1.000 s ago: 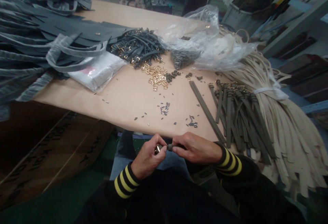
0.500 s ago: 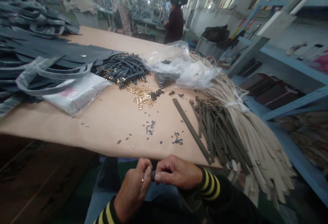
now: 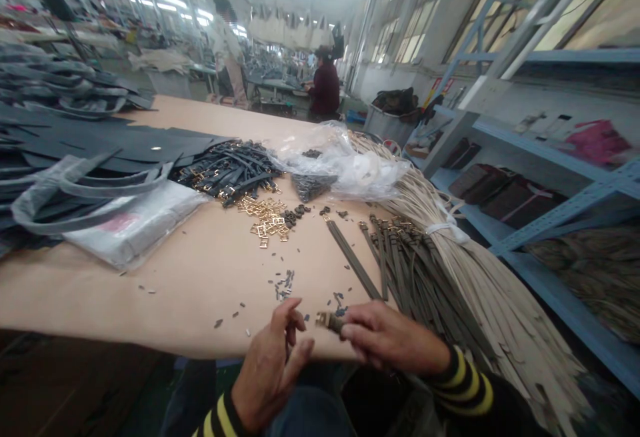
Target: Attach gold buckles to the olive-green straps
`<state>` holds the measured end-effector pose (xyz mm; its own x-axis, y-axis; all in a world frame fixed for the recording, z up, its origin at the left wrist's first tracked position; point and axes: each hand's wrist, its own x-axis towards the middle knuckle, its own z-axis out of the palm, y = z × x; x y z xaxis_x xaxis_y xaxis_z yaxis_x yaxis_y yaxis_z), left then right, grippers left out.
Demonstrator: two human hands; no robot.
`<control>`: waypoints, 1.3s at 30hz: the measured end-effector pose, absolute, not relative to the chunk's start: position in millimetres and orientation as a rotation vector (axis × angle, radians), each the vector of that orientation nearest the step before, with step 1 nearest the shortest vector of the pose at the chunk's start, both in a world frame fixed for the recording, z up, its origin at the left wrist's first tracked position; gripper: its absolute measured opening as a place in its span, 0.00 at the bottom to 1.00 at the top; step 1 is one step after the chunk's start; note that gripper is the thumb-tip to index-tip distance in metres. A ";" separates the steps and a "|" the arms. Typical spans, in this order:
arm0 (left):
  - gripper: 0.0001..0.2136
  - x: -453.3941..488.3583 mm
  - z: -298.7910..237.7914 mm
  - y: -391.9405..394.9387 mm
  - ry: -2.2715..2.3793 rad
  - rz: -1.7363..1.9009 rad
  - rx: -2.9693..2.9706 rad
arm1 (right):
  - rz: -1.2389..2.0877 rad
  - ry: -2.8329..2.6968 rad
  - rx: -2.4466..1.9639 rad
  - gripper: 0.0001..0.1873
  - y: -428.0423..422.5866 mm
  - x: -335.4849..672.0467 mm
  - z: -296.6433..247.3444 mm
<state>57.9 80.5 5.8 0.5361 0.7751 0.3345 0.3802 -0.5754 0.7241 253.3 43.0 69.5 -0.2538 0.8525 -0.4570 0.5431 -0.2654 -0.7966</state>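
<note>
My right hand point(image 3: 393, 337) grips an olive strap point(image 3: 330, 321) with a buckle at its end, just over the table's front edge. Most of the strap is hidden by the fingers. To its left, my left hand point(image 3: 275, 357) is apart from the strap, thumb and fingers spread. Small dark pieces point(image 3: 285, 283) lie scattered on the table beyond the hands. Behind them is a heap of gold buckles point(image 3: 267, 220) beside small dark loops point(image 3: 295, 215). One olive strap point(image 3: 353, 257) lies alone, left of a pile of buckled olive straps point(image 3: 415, 260).
Dark buckled straps point(image 3: 233, 170) are heaped behind the gold buckles. A clear plastic bag point(image 3: 360, 167) lies at the back, and long beige strips point(image 3: 480, 290) hang over the right edge. Grey handles lie on a plastic-wrapped packet point(image 3: 140, 220) at left. A blue shelf point(image 3: 550, 150) stands right; two people are beyond.
My hands have risen to the table edge and parted. The left has let go and opened, while the right has moved right with the strap, its buckle now showing. The view has tilted up.
</note>
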 end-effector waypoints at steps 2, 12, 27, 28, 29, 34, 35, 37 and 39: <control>0.11 55.1 -0.8 100.6 1.111 0.908 2.247 | 1.146 -1.758 -1.925 0.14 53.0 288.6 77.5; 0.06 48.6 -31.4 136.0 1.288 0.942 2.605 | 0.265 -1.850 -2.273 0.10 148.3 331.5 31.2; 0.07 48.1 -28.8 135.1 1.275 0.981 2.544 | 0.607 -1.767 -2.155 0.04 182.2 316.4 26.4; 0.07 47.5 -28.4 134.7 1.277 0.984 2.506 | 0.678 -1.772 -2.103 0.05 173.4 309.6 35.8; 0.08 47.2 -27.2 133.5 1.279 0.987 2.449 | 0.763 -1.771 -2.043 0.04 162.6 301.4 45.4; 0.11 49.7 -10.9 110.8 1.237 0.950 1.778 | 1.585 -1.551 -1.475 0.06 92.4 246.8 65.7; 0.12 50.3 -7.0 103.0 1.189 0.893 1.630 | 1.703 -1.503 -1.412 0.06 79.5 236.1 61.3; 0.14 49.9 -1.2 87.0 1.094 0.770 1.434 | 1.865 -1.379 -1.334 0.09 57.9 218.0 46.6; 0.15 46.5 0.9 72.7 1.057 0.700 1.338 | 1.922 -1.232 -1.289 0.11 42.0 205.1 29.3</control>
